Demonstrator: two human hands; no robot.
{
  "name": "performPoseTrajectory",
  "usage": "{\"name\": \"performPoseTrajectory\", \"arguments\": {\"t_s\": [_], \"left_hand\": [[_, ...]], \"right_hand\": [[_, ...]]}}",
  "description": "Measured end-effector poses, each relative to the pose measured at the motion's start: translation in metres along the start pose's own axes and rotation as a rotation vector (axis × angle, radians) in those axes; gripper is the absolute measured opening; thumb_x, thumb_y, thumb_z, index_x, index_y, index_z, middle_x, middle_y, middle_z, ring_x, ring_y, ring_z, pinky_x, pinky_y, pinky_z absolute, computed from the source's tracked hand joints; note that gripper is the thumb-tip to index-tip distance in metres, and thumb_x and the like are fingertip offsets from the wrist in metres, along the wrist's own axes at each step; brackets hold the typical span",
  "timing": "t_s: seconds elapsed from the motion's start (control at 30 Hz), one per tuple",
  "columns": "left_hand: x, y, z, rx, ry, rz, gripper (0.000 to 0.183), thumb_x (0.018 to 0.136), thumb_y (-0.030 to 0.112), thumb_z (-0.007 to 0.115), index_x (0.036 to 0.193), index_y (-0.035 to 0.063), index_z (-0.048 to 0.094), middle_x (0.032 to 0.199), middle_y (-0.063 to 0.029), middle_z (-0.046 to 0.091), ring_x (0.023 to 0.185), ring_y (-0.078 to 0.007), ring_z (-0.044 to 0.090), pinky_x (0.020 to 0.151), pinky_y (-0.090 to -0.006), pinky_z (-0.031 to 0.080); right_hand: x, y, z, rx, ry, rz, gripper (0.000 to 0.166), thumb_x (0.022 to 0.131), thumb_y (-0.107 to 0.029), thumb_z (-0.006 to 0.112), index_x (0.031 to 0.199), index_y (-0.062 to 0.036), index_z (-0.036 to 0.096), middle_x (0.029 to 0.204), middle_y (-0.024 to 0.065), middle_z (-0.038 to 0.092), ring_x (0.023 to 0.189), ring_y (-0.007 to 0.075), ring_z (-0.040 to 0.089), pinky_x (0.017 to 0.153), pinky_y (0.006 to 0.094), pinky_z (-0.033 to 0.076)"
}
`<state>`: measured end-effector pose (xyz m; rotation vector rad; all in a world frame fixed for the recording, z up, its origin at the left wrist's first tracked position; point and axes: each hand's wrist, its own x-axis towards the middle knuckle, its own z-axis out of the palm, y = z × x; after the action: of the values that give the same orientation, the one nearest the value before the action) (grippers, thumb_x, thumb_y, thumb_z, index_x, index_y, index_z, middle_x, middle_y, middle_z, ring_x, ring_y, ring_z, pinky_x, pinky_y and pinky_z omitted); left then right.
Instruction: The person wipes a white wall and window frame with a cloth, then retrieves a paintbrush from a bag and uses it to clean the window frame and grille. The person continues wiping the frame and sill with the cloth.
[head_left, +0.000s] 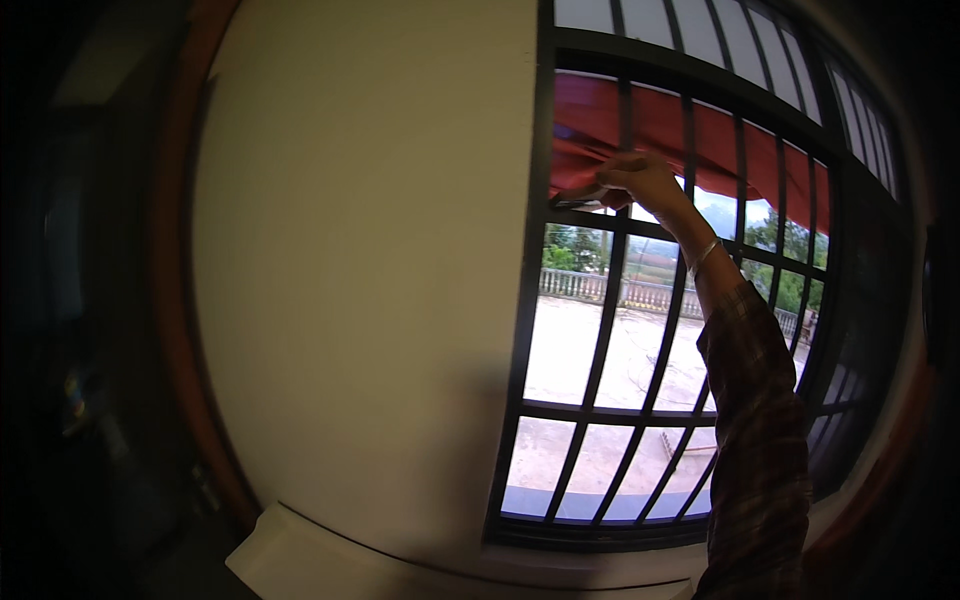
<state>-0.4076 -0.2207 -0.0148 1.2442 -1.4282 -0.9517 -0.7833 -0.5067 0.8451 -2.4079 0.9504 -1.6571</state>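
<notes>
My right hand (637, 184) is raised in front of a barred window, its fingers bent together and pointing left. Beside the fingertips hangs the lower edge of a red cloth (712, 142), seen across the upper panes. A small dark, thin shape (576, 204) shows just below the fingers; whether I hold it, the cloth or nothing is unclear. A silver-coloured bangle (705, 255) circles the wrist, and a dark plaid sleeve (754, 420) covers the arm. Dark bars (609, 315) pass close behind the hand. My left hand is out of view.
A plain pale wall (360, 262) fills the left of the window. At lower left is a white panel-like surface (315, 555) along the wall's foot. A brown door frame (169, 300) curves at far left. Outside lie a paved yard (570, 352) and a balustrade (574, 285).
</notes>
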Motion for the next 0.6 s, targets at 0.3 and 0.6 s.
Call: {"name": "performPoseTrajectory", "arguments": {"t_s": [0.3, 0.6], "left_hand": [[0.074, 0.068, 0.020, -0.057, -0.110, -0.225, 0.026, 0.085, 0.022, 0.061, 0.101, 0.0020, 0.063, 0.094, -0.0146, 0.065, 0.083, -0.0302, 0.061, 0.073, -0.0403, 0.049], [0.126, 0.112, 0.095, -0.085, -0.267, -0.248, 0.026, 0.086, 0.021, 0.060, 0.102, 0.0011, 0.062, 0.095, -0.0145, 0.065, 0.084, -0.0285, 0.061, 0.075, -0.0387, 0.049]], "right_hand": [[-0.052, -0.027, -0.139, -0.086, 0.658, -0.410, 0.015, 0.084, -0.012, 0.061, 0.093, -0.0007, 0.063, 0.084, 0.0119, 0.066, 0.076, 0.0169, 0.066, 0.067, 0.0274, 0.055], [-0.083, 0.083, -0.290, -0.150, 0.687, -0.118, 0.015, 0.078, -0.013, 0.068, 0.086, -0.0006, 0.066, 0.077, 0.0112, 0.066, 0.072, 0.0170, 0.066, 0.062, 0.0249, 0.053]]}}
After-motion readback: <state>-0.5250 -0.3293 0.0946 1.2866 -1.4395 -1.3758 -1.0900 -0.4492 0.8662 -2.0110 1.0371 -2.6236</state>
